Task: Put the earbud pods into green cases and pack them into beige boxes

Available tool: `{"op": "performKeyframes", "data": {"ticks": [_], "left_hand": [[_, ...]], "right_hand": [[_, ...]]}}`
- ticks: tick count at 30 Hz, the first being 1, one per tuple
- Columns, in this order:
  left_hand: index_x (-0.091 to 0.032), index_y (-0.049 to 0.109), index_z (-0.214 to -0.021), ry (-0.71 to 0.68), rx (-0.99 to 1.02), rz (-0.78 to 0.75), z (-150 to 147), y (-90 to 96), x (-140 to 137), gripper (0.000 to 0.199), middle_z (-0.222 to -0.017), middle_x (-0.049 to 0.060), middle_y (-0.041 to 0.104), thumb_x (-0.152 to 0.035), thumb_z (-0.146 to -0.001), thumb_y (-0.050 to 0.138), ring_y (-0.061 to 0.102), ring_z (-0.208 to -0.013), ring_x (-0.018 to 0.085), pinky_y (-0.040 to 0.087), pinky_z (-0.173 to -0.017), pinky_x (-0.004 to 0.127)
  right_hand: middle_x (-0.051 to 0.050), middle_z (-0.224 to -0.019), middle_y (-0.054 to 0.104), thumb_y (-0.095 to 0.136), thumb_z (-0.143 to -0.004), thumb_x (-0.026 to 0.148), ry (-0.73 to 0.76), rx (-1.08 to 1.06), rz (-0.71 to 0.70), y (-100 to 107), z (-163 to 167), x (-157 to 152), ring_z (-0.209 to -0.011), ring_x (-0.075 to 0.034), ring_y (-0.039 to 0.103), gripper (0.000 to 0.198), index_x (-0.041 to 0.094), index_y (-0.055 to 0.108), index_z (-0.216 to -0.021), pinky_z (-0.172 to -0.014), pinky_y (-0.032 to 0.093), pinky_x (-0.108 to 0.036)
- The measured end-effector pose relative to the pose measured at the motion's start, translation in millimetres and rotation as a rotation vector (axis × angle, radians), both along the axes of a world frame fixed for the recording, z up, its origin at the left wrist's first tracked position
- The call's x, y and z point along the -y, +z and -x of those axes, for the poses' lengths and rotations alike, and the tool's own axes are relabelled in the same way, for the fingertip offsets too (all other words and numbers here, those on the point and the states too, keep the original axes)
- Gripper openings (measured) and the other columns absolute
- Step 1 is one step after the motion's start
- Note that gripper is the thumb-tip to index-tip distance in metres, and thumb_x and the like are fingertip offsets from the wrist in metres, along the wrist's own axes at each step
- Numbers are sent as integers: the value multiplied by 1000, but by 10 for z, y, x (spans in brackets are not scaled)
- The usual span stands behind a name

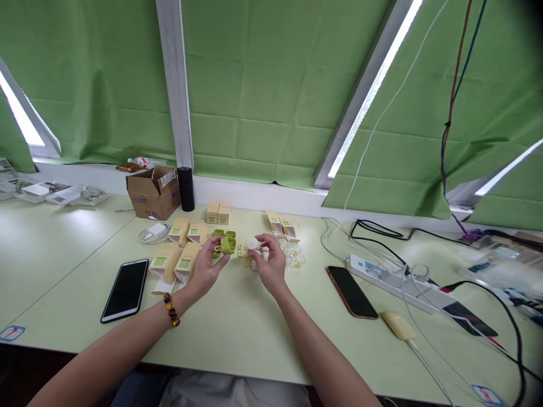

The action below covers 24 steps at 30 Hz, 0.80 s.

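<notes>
My left hand [207, 268] grips a small green plastic case [228, 245] between thumb and fingers, raised over the table. A small round white piece [252, 243] is pinched in my right hand [271, 261], close to the green case but apart from it. Behind the left fingers lie more green cases [230, 234]. Several tiny yellow pieces [240, 254] are spread on the table between the hands. Beside the right hand are clear plastic pieces with yellow parts [296, 257]. More white pieces sit under the right fingers, partly hidden.
Small tan cartons [164, 261] stand left of my hands, with others [218, 212] behind. A phone [125, 290] lies at the left, another phone [351, 291] at the right. Further right are a power strip [390, 282], loose cables and a yellow mouse [397, 325]. A cardboard box [153, 195] stands by the wall.
</notes>
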<state>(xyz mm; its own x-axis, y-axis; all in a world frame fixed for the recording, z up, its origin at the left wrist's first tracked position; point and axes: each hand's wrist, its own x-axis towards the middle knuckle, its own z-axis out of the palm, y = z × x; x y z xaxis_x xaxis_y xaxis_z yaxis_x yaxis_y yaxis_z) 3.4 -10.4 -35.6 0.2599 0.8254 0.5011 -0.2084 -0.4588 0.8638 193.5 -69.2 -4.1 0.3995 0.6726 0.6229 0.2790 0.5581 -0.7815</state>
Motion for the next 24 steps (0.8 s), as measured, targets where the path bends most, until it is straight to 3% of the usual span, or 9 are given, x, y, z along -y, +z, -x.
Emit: {"op": "performKeyframes", "data": {"ticks": [5,11,17,24], "left_hand": [[-23,57,-136,-5,20,-16,-2,40,30,51,-131,12,68,-41,-92,78,65,-124,28,51,-110,44],[-24,57,-137,-2,9,-22,9,44,52,51,-132,12,67,-40,-93,77,64,-125,28,51,-110,43],[-23,57,-138,-19,14,-35,20,48,69,52,-134,13,66,-41,-94,76,63,-127,29,49,-112,44],[-22,57,-137,-69,46,-27,29,131,125,51,-134,14,68,-43,-94,74,64,-128,31,50,-112,49]], "right_hand": [[-6,-103,76,92,-75,40,423,-509,195,-168,42,4,-87,-21,68,40,24,75,-108,-80,58,-38],[-6,-101,80,90,-82,40,656,-689,231,-139,79,78,-82,-18,71,47,25,72,-122,-72,58,-32],[-7,-104,80,89,-82,40,715,-672,234,-123,106,115,-85,-19,73,48,25,69,-122,-75,59,-32],[-7,-108,79,94,-74,40,593,-597,219,-136,86,121,-98,-24,74,45,25,71,-110,-78,62,-37]]}}
